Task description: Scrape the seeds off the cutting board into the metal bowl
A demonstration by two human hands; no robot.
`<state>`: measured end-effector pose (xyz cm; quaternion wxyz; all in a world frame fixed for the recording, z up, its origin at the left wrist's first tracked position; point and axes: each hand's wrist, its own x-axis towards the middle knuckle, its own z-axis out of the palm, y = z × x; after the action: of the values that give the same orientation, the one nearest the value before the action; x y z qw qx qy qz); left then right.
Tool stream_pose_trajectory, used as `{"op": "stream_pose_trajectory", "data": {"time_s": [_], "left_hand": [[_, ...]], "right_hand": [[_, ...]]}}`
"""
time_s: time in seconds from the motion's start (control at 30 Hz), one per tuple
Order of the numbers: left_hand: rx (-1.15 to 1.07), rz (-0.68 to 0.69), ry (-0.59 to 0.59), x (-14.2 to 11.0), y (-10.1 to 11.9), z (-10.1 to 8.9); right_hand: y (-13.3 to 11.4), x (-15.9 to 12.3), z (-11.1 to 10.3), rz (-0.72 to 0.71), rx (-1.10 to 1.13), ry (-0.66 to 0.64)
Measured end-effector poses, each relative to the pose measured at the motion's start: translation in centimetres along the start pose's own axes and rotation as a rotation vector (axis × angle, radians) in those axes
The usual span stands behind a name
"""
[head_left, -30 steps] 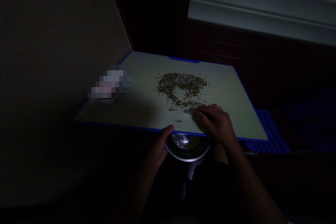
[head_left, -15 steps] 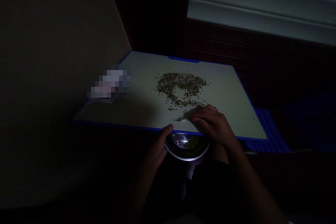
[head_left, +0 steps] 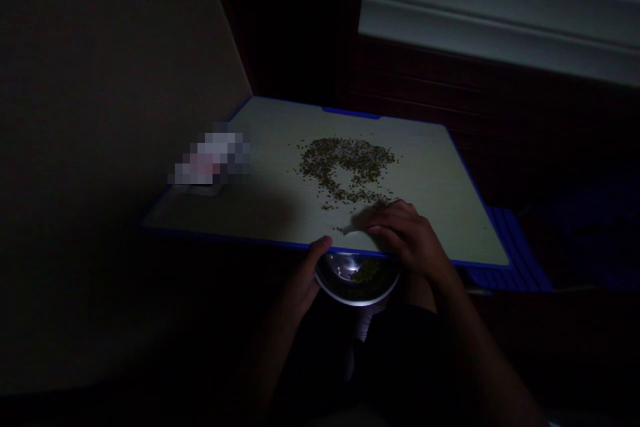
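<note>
Blurred white and pink squares mask an object (head_left: 207, 160) at the board's left edge, a pale flat piece showing just below it. Blue ridged material (head_left: 515, 250) lies beside and below the board's right corner, running off into shadow. Pale and edged in blue, the board (head_left: 260, 160) spreads across the middle, with many small dark grains (head_left: 367, 157) scattered in a rough ring near its centre and a few specks close to its near edge. Around it the room is very dim: a plain wall (head_left: 100, 113) on the left, dark reddish panelling behind, and light horizontal slats (head_left: 500, 13) at upper right. Under the near edge sits a shiny metal bowl (head_left: 357, 301), its far side hidden by the board, with a heap of green grains (head_left: 367, 271) inside. The right hand (head_left: 407, 233), fingers drawn together, pinches a thin pale tool (head_left: 353, 231) whose tip is at those near specks. The left hand (head_left: 305, 280) is against the bowl's left side, thumb up at the board's edge; its other fingers are hidden, so its grip cannot be told.
</note>
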<state>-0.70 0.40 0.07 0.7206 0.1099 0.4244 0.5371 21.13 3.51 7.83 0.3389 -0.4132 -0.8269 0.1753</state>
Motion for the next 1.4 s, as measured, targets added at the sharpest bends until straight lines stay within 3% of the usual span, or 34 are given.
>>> {"op": "stream_pose_trajectory", "data": {"time_s": [0.4,0.6,1.03,1.27,1.4], "left_hand": [[0.008,-0.008,0.038,-0.12,0.03,0.0],[0.001,0.039,-0.004,0.01,-0.15,-0.15],[-0.019,-0.012,-0.046,-0.04,-0.05,-0.06],[0.007,0.015,0.028,-0.27,0.17,0.17],[0.009,0.002,-0.001,-0.04,0.02,-0.07]], "right_hand": [[0.46,-0.42,0.09,0.012,-0.011,0.075],[0.28,-0.48,0.12,0.013,-0.015,0.051],[-0.11,-0.25,-0.02,-0.076,0.024,-0.02],[0.28,-0.38,0.15,-0.087,0.049,0.069],[0.49,-0.33,0.25,-0.12,0.067,0.048]]}}
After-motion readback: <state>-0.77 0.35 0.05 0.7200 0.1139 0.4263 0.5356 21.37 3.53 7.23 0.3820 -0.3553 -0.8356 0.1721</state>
